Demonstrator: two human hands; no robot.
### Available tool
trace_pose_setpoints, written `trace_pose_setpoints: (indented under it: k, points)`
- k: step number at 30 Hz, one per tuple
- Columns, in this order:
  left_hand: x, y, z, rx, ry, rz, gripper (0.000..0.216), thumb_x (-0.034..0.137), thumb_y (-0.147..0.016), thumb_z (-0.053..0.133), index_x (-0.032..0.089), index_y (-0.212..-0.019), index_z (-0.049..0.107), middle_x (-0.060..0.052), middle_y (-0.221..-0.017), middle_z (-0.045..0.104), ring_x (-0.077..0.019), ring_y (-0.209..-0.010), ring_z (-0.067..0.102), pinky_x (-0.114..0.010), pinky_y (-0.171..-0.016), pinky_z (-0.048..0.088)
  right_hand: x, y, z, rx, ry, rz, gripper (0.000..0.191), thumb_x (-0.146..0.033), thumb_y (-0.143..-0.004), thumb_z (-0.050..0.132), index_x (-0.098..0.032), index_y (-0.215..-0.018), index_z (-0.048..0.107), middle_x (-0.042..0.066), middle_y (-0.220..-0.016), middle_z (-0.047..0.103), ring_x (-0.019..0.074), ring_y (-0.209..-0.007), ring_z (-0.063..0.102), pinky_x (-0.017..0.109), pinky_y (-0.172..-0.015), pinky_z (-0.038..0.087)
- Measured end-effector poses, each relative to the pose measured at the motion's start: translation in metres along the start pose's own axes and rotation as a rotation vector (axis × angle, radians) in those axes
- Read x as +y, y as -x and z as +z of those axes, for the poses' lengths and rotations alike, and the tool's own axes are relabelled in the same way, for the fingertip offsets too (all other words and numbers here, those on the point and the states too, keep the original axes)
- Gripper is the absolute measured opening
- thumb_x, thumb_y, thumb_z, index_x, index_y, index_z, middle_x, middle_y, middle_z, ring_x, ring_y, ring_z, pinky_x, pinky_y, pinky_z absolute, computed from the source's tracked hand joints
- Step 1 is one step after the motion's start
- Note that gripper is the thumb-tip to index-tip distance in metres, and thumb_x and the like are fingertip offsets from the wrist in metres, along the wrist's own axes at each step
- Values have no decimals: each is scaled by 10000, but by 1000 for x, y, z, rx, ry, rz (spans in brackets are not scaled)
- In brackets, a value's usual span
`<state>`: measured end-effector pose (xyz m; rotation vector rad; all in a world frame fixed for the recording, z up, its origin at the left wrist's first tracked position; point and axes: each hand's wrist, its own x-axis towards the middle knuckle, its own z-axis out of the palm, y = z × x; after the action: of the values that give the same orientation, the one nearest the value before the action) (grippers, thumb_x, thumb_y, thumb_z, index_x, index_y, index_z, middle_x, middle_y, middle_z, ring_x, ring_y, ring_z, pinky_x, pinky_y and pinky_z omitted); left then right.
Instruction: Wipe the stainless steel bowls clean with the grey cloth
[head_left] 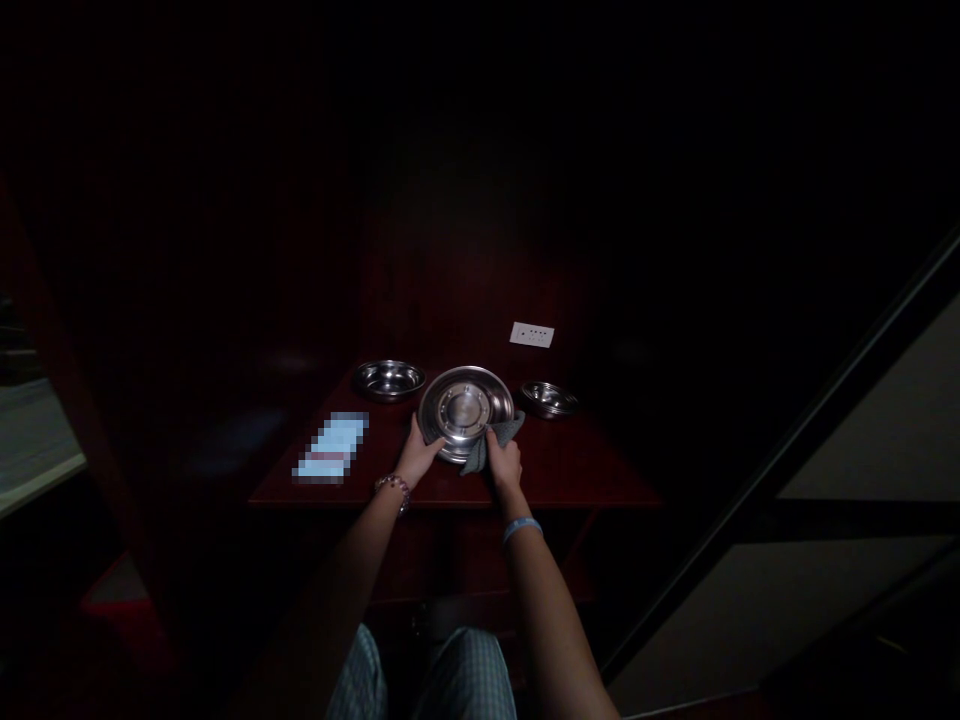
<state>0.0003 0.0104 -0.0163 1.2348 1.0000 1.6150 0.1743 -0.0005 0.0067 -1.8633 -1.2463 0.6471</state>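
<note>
While the left hand (420,457) pinches the near left rim of a steel dish (463,408), thumb in front and most fingers hidden behind, the right hand (505,464) clasps a gray cloth (510,429) against its lower right edge. No writing can be read anywhere: the dish shows only small marks ringing its center, too fine to make out, and the glowing rectangle (331,450) on the left of the dark red table (592,475) is pixelated over. On the blue wristband (523,527), any lettering is too small to tell. The dish is tilted toward the camera above the tabletop — whether its rim touches down cannot be told. Behind it to the left sits a wide steel bowl (390,380); to the right, a smaller bowl (550,399), near a white wall socket (532,335). Deep shadow swallows the surroundings — the checked trousers (469,675) are cut off below.
</note>
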Motion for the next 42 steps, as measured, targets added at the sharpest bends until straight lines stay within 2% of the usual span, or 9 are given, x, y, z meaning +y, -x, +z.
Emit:
trace_pose_setpoints:
  k: [6, 14, 18, 22, 27, 30, 36, 42]
  points:
    - [0, 0, 0, 24, -4, 18, 668, 122, -736, 682, 176, -1366, 469, -133, -1323, 655, -277, -1352, 567, -462, -1216, 349, -1, 1, -1, -3, -18, 4, 582, -599, -980, 489, -133, -1230, 735, 191, -1208, 746, 340, -1163, 707, 403, -1014, 517]
    - [-2, -6, 1, 86, 66, 51, 580, 163, -788, 641, 209, -1364, 586, -92, -1341, 686, -271, -1366, 561, -450, -1211, 367, -5, 5, -3, -5, -6, 4, 550, -574, -978, 508, -131, -1207, 740, 198, -1213, 743, 341, -1173, 701, 404, -1018, 514]
    - [-1, -7, 2, 140, 104, 1, 493, 213, -831, 629, 184, -1323, 631, -100, -1301, 715, -283, -1327, 595, -465, -1191, 394, -4, 4, -3, -17, 8, 9, 556, -588, -970, 511, -142, -1212, 740, 189, -1196, 747, 334, -1163, 706, 404, -1020, 513]
    - [-4, -6, 2, 120, 89, -18, 442, 289, -860, 647, 177, -1288, 641, -117, -1287, 718, -293, -1321, 597, -469, -1184, 395, -1, 2, -2, -10, 1, -8, 541, -581, -976, 495, -150, -1187, 745, 183, -1195, 750, 323, -1167, 706, 391, -1014, 514]
    - [-10, -5, 1, 81, 84, 46, 557, 309, -825, 702, 198, -1353, 562, -132, -1368, 663, -288, -1336, 587, -456, -1203, 372, 3, -1, -1, 5, -2, -9, 546, -570, -984, 483, -132, -1185, 739, 204, -1210, 744, 335, -1182, 698, 396, -1006, 514]
    - [-13, -5, 1, 72, 89, 34, 608, 321, -812, 723, 212, -1373, 514, -145, -1376, 650, -291, -1336, 588, -467, -1192, 386, 4, -2, -1, 4, -20, -3, 525, -560, -983, 486, -148, -1183, 742, 195, -1200, 750, 332, -1154, 713, 395, -983, 525]
    - [-8, -4, 2, 69, 108, -23, 563, 250, -803, 695, 184, -1334, 519, -166, -1367, 646, -307, -1347, 577, -486, -1196, 378, 3, 0, -2, 1, -22, -2, 503, -545, -987, 482, -157, -1168, 746, 176, -1205, 754, 317, -1161, 713, 369, -981, 521]
    - [-9, -6, 2, 96, 83, -1, 557, 177, -796, 639, 153, -1345, 545, -165, -1388, 636, -298, -1370, 557, -470, -1203, 374, 3, 0, -2, -7, -14, 5, 529, -546, -993, 473, -133, -1207, 724, 195, -1218, 743, 330, -1195, 696, 393, -1007, 511]
